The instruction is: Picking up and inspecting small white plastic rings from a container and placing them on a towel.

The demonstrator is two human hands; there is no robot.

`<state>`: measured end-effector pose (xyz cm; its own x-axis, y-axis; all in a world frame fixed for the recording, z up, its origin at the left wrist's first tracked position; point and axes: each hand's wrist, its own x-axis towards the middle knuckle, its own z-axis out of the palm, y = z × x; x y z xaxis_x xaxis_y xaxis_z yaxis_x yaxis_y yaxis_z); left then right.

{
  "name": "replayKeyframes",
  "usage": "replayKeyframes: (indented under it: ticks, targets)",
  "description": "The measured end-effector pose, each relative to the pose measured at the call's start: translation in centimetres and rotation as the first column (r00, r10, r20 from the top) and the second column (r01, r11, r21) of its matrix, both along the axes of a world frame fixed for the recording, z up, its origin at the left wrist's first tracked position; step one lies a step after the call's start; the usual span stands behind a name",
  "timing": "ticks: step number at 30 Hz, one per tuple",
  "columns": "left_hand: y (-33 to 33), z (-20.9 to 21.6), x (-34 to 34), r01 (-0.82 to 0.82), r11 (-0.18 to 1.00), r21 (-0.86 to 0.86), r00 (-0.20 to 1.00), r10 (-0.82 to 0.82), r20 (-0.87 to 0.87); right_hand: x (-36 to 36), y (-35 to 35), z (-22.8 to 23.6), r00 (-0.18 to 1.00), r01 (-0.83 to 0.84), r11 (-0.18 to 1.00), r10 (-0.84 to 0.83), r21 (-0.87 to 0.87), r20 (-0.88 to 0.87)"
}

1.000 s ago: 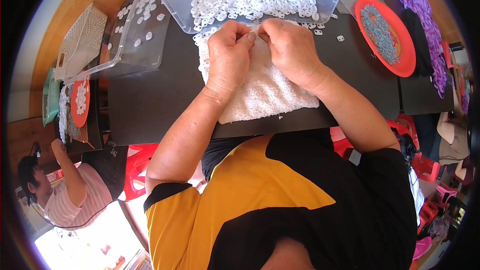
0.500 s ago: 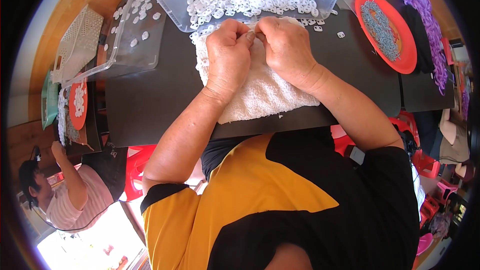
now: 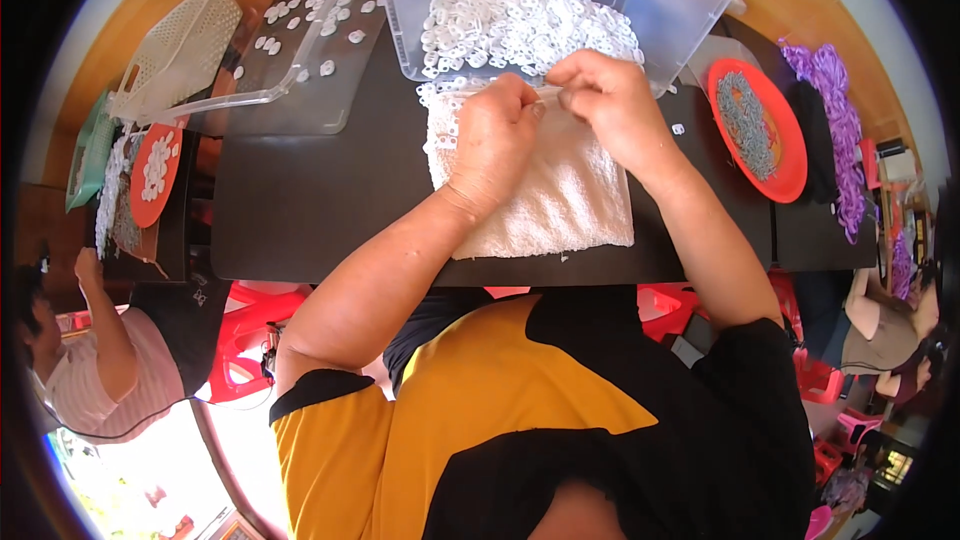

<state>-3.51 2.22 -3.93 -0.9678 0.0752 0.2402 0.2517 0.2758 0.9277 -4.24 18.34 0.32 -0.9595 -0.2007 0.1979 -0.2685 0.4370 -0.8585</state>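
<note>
Above a white terry towel [image 3: 540, 215] on the dark table, my left hand [image 3: 497, 135] is closed in a pinch. My right hand [image 3: 618, 110] sits a little farther out to the right, thumb and fingertips also pinched together. Whatever lies between the fingertips of either hand is too small to make out. Several small white plastic pieces with two holes [image 3: 448, 127] rest along the towel's left and far edges. Just beyond both hands, a clear plastic bin [image 3: 405, 45] holds a heap of similar white pieces [image 3: 535, 30].
At left lies a clear lid-like tray [image 3: 325, 115] with scattered white pieces, beside a white perforated basket [image 3: 185, 50]. A red plate [image 3: 795, 155] of grey-blue small parts and a purple bundle [image 3: 848, 110] are at right. Co-workers sit at left [image 3: 110, 370] and far right [image 3: 885, 325].
My hands, close together before, are now apart, the right one drawn off to the right and away from the left. The whole view has also shifted, with the bin appearing farther right.
</note>
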Motion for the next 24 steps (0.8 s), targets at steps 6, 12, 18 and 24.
replayKeyframes:
  ticks: [6,12,18,24]
  targets:
    - [0.6,0.1,0.0,-0.015,0.992,-0.121,0.988,-0.004,-0.157,-5.8,-3.7,1.6,0.936,-0.07,0.899,0.209,0.432,-0.283]
    - [0.4,0.1,-0.1,-0.026,0.984,-0.179,0.989,-0.001,-0.148,-8.9,-5.3,1.6,0.911,-0.18,0.657,0.393,0.732,-0.129]
    - [-0.2,-0.1,0.0,0.053,0.972,0.23,0.997,-0.038,-0.069,-9.4,-5.4,1.0,0.9,-0.079,0.573,0.392,0.816,-0.189]
    - [-0.7,2.7,0.9,0.014,0.821,0.571,1.0,0.0,-0.024,-8.8,-4.1,-0.2,0.812,-0.013,0.615,0.466,0.789,-0.35]
